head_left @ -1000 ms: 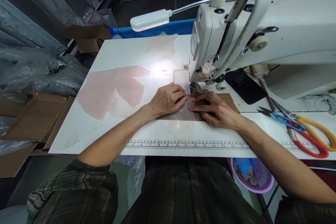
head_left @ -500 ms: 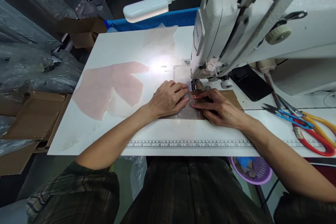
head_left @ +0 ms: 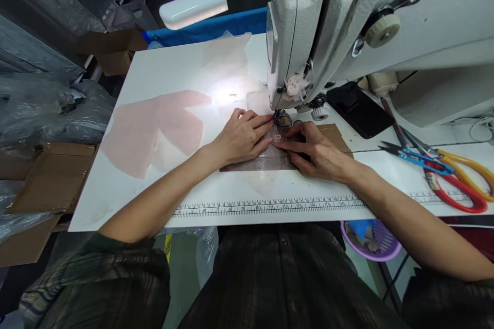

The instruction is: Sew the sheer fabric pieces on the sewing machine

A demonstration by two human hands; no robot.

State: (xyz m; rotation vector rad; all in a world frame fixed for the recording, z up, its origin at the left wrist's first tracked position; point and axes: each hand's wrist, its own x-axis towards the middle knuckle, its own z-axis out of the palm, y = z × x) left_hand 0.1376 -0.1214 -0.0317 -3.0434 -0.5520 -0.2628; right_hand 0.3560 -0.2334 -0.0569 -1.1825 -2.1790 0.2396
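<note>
My left hand [head_left: 244,136] lies flat with fingers stretched over a sheer, pale fabric piece [head_left: 266,163], fingertips close to the presser foot [head_left: 277,117] of the white sewing machine [head_left: 285,36]. From the right, my right hand [head_left: 314,150] rests on the same fabric, fingers extended and somewhat apart. Its fingertips touch the cloth beside a small red-and-white label [head_left: 277,137]. Beneath the fabric and the right hand is a brown sheet [head_left: 336,139]. Exactly where the needle meets the cloth is too small to make out.
Pink sheer cut pieces [head_left: 133,131] lie left on the white table [head_left: 116,205]. A lamp [head_left: 195,7] hangs over the back. Right of the machine are a black phone [head_left: 359,109], blue snips [head_left: 417,157] and red-handled scissors [head_left: 457,195]. A printed ruler [head_left: 270,207] runs along the front edge.
The whole view has shifted, so the machine appears further left. Both hands stay on the fabric by the presser foot, with only slight movement.
</note>
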